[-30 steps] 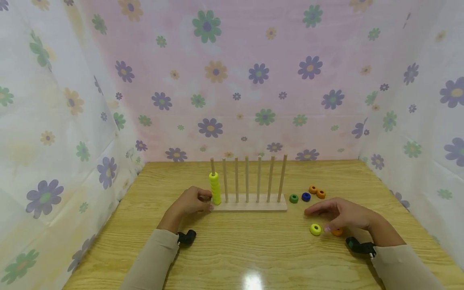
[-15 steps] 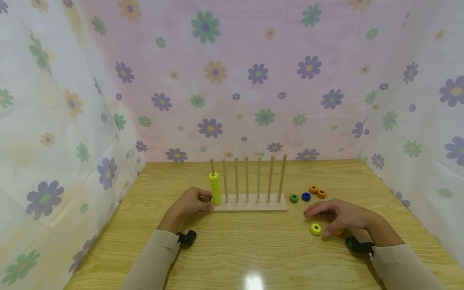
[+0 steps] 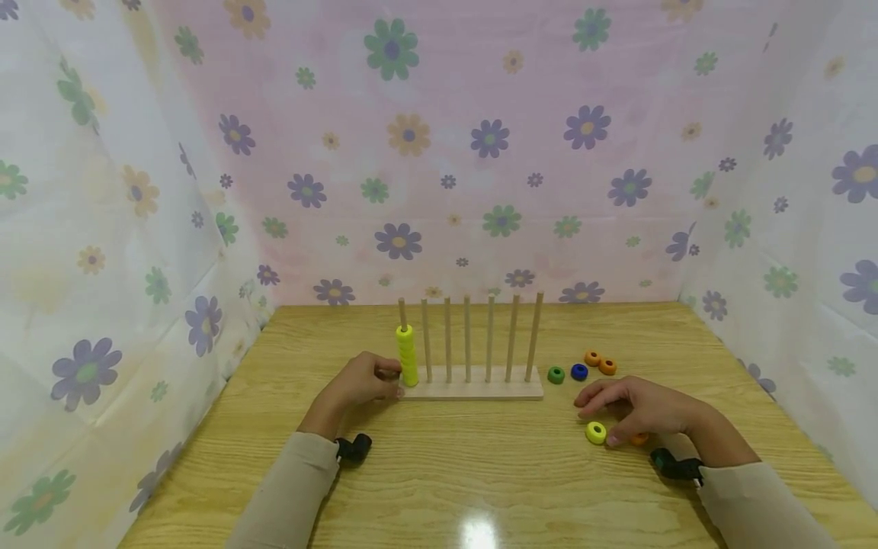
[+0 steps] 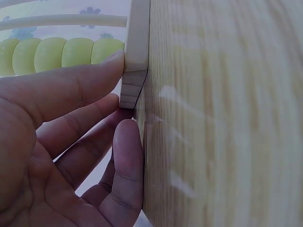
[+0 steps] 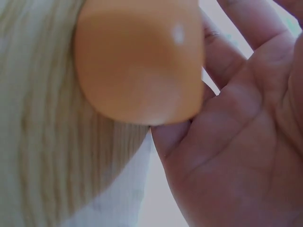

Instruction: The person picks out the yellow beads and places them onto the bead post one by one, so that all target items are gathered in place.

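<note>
A wooden peg rack [image 3: 473, 392] with several upright pegs stands mid-table. Yellow beads [image 3: 408, 358] are stacked on its leftmost peg, also seen sideways as yellow beads [image 4: 49, 54] in the left wrist view. My left hand [image 3: 360, 380] holds the rack's left end, with the thumb [image 4: 90, 78] against the base and the other fingers at its end. Over the table at right, my right hand [image 3: 655, 412] hovers with loosely curved fingers. Its thumb tip is right at a loose yellow bead [image 3: 596, 433]. An orange bead [image 3: 639, 439], partly hidden by that hand, looms large as an orange bead [image 5: 139, 61] in the right wrist view.
Right of the rack lie a green bead [image 3: 556, 375], a blue bead [image 3: 579, 372] and two orange beads, one farther back [image 3: 593, 357] and one beside it [image 3: 607, 367]. Flowered cloth [image 3: 466, 191] hangs behind the wooden table [image 3: 411, 473] and along both sides.
My right hand has shifted slightly left, its thumb coming closer to the loose yellow bead. The left hand stays at the rack's end.
</note>
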The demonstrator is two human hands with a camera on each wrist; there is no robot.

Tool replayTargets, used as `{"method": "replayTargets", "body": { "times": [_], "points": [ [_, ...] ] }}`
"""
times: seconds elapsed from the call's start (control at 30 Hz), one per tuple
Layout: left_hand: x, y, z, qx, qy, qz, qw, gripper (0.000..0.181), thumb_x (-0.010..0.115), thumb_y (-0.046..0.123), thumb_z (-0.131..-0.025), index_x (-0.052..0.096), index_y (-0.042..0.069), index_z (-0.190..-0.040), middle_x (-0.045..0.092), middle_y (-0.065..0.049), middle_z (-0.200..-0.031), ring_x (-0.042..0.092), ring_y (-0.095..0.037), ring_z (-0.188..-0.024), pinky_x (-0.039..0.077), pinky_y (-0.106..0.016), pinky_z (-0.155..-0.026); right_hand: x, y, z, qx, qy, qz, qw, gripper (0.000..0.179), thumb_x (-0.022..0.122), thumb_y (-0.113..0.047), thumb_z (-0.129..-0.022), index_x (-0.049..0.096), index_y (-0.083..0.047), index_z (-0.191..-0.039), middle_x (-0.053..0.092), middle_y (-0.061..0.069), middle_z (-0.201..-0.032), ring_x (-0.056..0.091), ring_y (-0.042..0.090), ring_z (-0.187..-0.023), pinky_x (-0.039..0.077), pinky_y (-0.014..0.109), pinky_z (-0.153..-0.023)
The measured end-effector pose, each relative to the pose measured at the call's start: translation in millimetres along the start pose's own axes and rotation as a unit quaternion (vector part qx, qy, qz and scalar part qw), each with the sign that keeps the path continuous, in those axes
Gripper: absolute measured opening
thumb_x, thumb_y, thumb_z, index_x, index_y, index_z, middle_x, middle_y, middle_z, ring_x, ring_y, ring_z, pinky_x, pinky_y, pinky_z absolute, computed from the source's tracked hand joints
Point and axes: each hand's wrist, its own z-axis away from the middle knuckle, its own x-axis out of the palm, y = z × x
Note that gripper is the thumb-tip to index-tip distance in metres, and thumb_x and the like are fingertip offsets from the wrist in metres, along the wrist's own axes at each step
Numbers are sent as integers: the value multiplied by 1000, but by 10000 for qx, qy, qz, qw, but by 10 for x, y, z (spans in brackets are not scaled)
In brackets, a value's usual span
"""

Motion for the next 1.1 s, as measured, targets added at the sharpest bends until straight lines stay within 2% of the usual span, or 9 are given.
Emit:
{"method": "replayTargets", "body": {
  "times": [0.37, 0.67, 0.83, 0.93, 1.1],
  "points": [
    [10, 20, 6, 26, 40, -131, 9999, 47, 86, 12, -85, 73, 10, -131, 75, -9, -118, 70, -16, -89, 60, -33, -73, 23, 1, -8, 288, 151, -4, 9995, 34, 74, -4, -94, 72, 0, -127, 52, 31, -143, 53, 14, -133, 50, 25, -104],
    [1, 28, 6, 16, -31, -52, 10000, 48, 84, 13, -87, 72, 9, -133, 74, -10, -121, 71, -18, -94, 61, -36, -77, 5, -76, -27, 700, 289, -74, 9971, 32, 75, -7, -94, 73, -1, -126, 55, 28, -144, 57, 6, -131, 52, 25, -103],
    [-16, 23, 0, 60, -38, -62, 10000, 48, 85, 13, -86, 72, 9, -133, 74, -9, -122, 71, -18, -93, 61, -35, -76, -18, -86, -55, 686, 305, -242, 9969, 34, 74, -5, -95, 71, 2, -127, 58, 30, -142, 61, 8, -129, 55, 29, -100],
    [-12, 12, -8, 89, -38, -69, 9999, 49, 85, 14, -86, 72, 10, -132, 74, -10, -123, 71, -18, -95, 61, -35, -76, -19, -117, -58, 687, 357, -177, 9968, 35, 73, -6, -96, 70, 2, -130, 62, 28, -138, 66, 15, -122, 58, 30, -96],
    [-9, 6, -1, 30, -4, -50, 10000, 50, 85, 13, -86, 72, 9, -133, 73, -11, -125, 71, -18, -96, 61, -35, -76, -23, -230, -74, 1062, 717, 109, 9917, 33, 72, -12, -98, 71, -2, -129, 72, 19, -123, 73, 22, -103, 61, 35, -83]
  ]
}}
